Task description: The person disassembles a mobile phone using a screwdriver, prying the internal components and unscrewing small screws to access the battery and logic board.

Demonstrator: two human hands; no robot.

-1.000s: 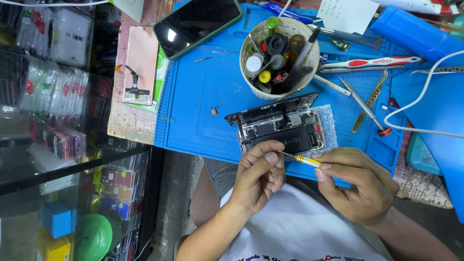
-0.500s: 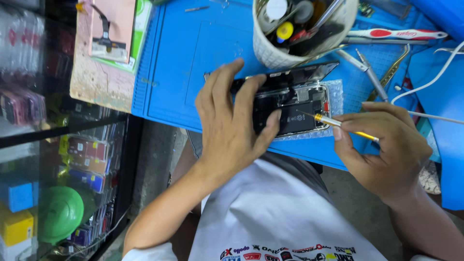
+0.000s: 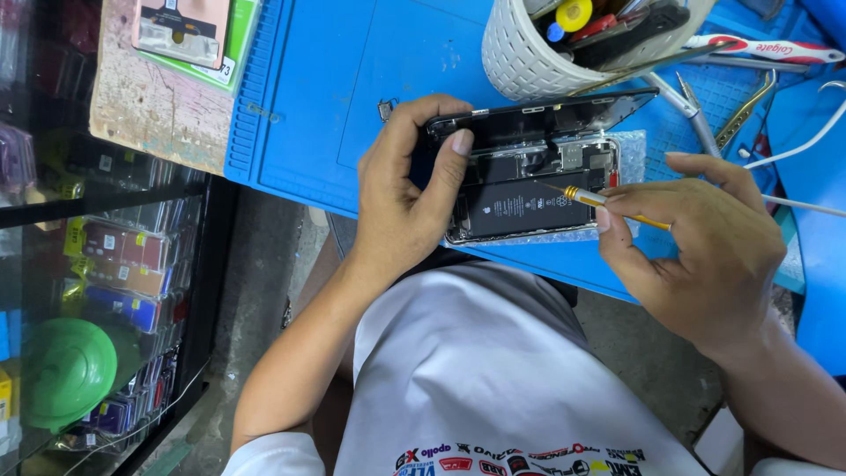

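Note:
An opened smartphone (image 3: 529, 198) lies on the blue work mat (image 3: 352, 97), its black battery and circuit boards showing and its screen panel (image 3: 546, 115) tilted up along the far edge. My left hand (image 3: 405, 189) grips the phone's left end, thumb and fingers wrapped around the frame. My right hand (image 3: 696, 247) pinches a thin yellow-handled screwdriver (image 3: 608, 204) whose metal tip rests inside the phone near the top of the battery.
A white woven cup (image 3: 538, 57) full of tools stands just behind the phone. Tweezers (image 3: 696, 119), a toothbrush (image 3: 767, 48) and white cables (image 3: 811, 141) lie on the mat at the right. A glass display case (image 3: 97, 264) with small packaged goods fills the left side.
The view has drawn closer. My left hand went from lying flat over the phone to gripping its left end. The screwdriver tip has moved further into the phone.

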